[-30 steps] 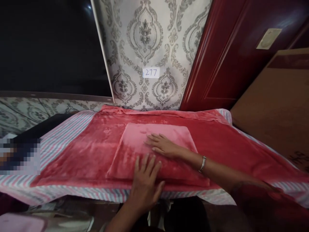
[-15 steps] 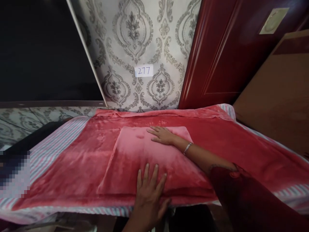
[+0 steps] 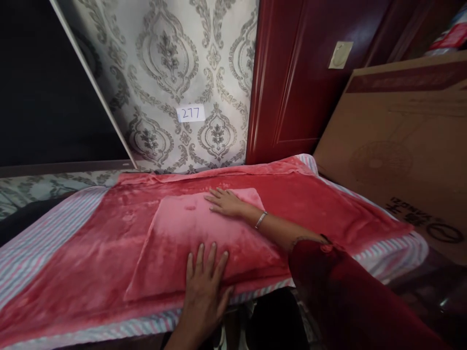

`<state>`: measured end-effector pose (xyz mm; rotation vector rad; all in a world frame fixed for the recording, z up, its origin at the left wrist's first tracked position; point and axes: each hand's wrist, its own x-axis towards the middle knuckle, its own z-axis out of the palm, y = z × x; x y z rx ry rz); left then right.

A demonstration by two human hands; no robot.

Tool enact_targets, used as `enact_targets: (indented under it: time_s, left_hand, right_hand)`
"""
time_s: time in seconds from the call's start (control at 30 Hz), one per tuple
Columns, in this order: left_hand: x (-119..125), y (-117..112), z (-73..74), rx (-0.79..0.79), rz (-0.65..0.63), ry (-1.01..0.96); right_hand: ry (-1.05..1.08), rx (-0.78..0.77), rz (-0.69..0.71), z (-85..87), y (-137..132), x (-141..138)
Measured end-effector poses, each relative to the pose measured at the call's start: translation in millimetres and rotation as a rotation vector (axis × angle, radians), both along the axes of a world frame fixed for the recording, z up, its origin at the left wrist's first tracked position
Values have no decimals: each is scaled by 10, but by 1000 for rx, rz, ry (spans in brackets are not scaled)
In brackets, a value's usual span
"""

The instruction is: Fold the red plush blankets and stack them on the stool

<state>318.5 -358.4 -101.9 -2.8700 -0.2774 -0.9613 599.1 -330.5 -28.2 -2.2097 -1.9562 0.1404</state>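
A red plush blanket point(image 3: 109, 243) lies spread over a striped sheet point(image 3: 54, 233). On its middle is a folded panel of pink-to-red plush fabric point(image 3: 171, 228); I cannot tell whether it is a separate piece. My right hand point(image 3: 226, 201), with a silver bracelet at the wrist, rests flat on the panel's pink far part, fingers spread and pointing left. Closer to me, my left hand point(image 3: 204, 287) lies on the near edge of the panel, palm down with fingers apart. Neither hand grips anything.
Behind the blanket stands a patterned wall with a paper marked 277 point(image 3: 190, 113). A dark screen point(image 3: 54, 87) is at the left. To the right are a dark red door panel point(image 3: 288, 73) and a large cardboard box point(image 3: 401, 136) close to the blanket's edge.
My view has turned to the right, so the scene sits further left and more of the box shows. Both hands stay flat in nearly the same spots on the fabric.
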Motion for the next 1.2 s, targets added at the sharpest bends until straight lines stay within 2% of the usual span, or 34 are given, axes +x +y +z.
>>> enact_targets:
  time_s: [0.1, 0.2, 0.27, 0.33, 0.4, 0.53, 0.63, 0.73, 0.83, 0.93, 1.1, 1.2]
  left_hand:
    - [86, -103, 95, -15, -30, -15]
    - [308, -290, 140, -5, -171, 7]
    - [472, -421, 113, 4, -217, 38]
    - [591, -523, 36, 17, -198, 71]
    - [641, -580, -67, 33, -167, 95]
    - [614, -586, -213, 64, -153, 141]
    - [595, -564, -224, 75, -144, 147]
    - [597, -551, -210, 81, -159, 143]
    - [601, -549, -209, 73, -164, 143]
    - [603, -576, -201, 48, -165, 167]
    - [559, -650, -76, -57, -198, 233]
    - [420, -601, 79, -82, -223, 206]
  right_hand:
    - [8, 47, 38, 28, -351, -62]
    - [-23, 60, 85, -63, -771, -68]
    - [-29, 42, 83, -155, -979, -21]
    - [-37, 21, 67, -235, -1070, 71]
    - [-63, 16, 46, -289, -1039, 205]
    - [-75, 26, -51, -350, -777, 549]
    - [43, 14, -158, -412, -607, 781]
    - [148, 22, -207, -498, -535, 911]
    - [157, 50, -207, -561, -520, 932]
    - [133, 22, -226, -554, -531, 891]
    - [62, -44, -330, -392, -601, 797]
    - [-26, 14, -322, -264, -637, 651]
